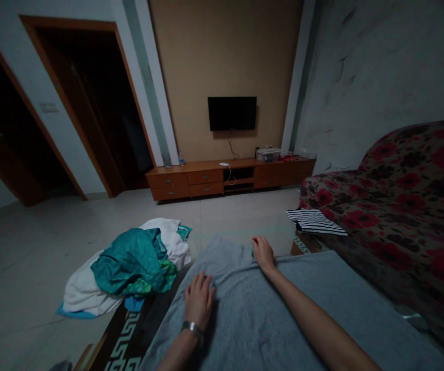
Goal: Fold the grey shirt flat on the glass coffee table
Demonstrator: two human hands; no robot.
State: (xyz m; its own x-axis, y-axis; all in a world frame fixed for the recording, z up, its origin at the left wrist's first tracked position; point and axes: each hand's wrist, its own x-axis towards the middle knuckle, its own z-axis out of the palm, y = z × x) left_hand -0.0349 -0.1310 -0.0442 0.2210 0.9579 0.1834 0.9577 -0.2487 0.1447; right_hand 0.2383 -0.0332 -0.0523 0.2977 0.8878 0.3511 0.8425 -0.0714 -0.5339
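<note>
A grey T-shirt-like garment (245,314) is spread over a low table (123,335) in front of me, with creases running across its far part. My left hand (199,299), a metal-banded watch or bracelet at its wrist, lies flat on the left side of the cloth with fingers apart. Farther forward, my right hand (263,253) is at the cloth's far edge, its fingers bent and closed on the fabric. A fold runs from that hand toward the left. Part of the garment's near side lies under my forearms.
A heap of clothes, with a teal garment (133,260) over white ones (86,283), sits at the table's left. To the right are a striped cloth (317,221) and a floral sofa (399,201). A wooden TV cabinet (206,178) stands against the far wall beneath a television (232,113).
</note>
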